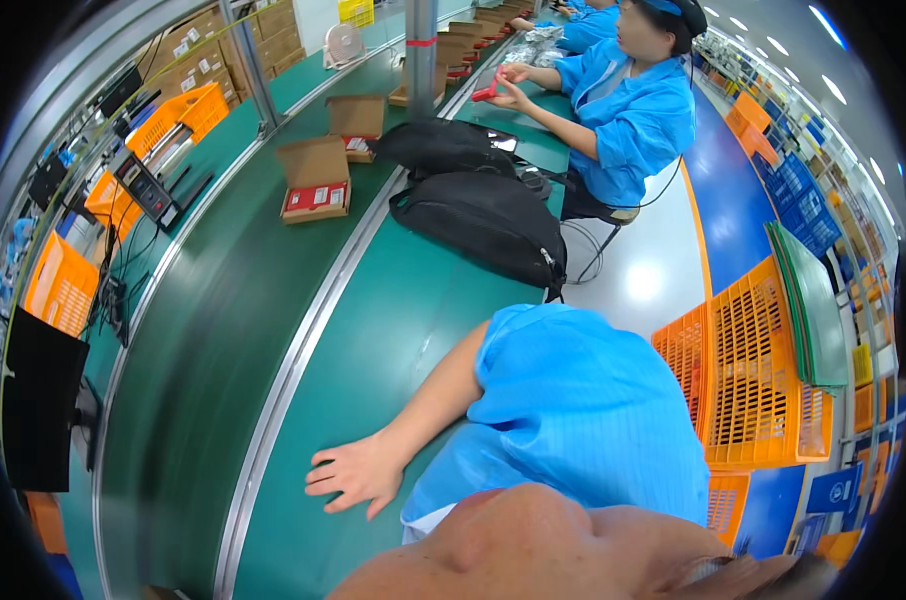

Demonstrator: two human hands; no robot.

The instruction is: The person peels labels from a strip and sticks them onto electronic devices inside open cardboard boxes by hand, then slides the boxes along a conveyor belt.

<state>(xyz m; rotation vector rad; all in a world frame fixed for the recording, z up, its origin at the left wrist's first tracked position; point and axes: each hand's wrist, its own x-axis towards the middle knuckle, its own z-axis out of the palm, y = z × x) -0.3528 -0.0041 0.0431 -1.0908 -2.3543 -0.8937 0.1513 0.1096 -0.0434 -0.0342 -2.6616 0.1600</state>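
Observation:
My right hand (358, 473) lies palm down on the green tabletop (423, 330), its fingers spread and nothing in its grasp. The blue sleeve (533, 345) ends near the elbow, leaving the forearm bare. Beyond the hand, two black bags (483, 225) rest on the same tabletop, one with a zip showing. To the hand's left, past a metal rail (298, 360), runs a dark green conveyor belt (213, 330). My left hand does not show.
Open cardboard boxes (316, 197) with red contents stand on the belt. A co-worker (623, 110) in blue holds a red item (489, 88). Orange crates (758, 360) stack on the right. A monitor (41, 400) stands at the left; a metal post (420, 60) rises farther off.

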